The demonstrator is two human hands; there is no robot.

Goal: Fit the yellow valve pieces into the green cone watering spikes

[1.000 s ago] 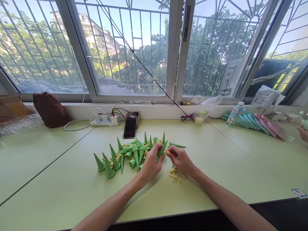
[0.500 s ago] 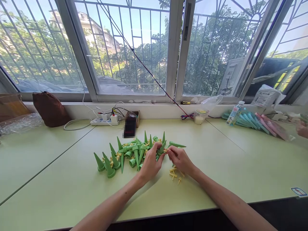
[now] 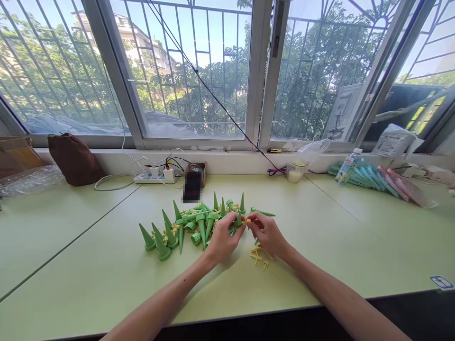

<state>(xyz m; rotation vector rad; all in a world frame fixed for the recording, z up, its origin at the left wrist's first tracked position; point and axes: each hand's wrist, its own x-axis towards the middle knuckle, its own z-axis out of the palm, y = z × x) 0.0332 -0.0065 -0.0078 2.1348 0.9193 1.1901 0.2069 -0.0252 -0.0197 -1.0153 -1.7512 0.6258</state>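
My left hand (image 3: 224,237) is closed around a green plastic watering spike (image 3: 239,219), its pointed end up. Pinched in the fingers of my right hand (image 3: 269,233) is a small yellow valve piece (image 3: 248,221), held against the side of the spike's base; whether it sits inside is too small to tell. More loose yellow valve pieces (image 3: 256,258) lie on the table below my right hand. Left of my hands spreads a pile of green spikes (image 3: 201,227), several standing upright and others lying, with yellow bits among them.
The pale green table (image 3: 117,279) runs to the window sill. Behind the pile are a small open box (image 3: 201,174) and a power strip (image 3: 142,179). A brown bag (image 3: 74,161) stands left. At right are a bottle (image 3: 348,166), plastic packets (image 3: 377,180) and a cup (image 3: 295,172).
The spike in my left hand has turned more upright, and my right fingers have shifted slightly with the yellow piece. Another person's hand at the far right edge has mostly left view.
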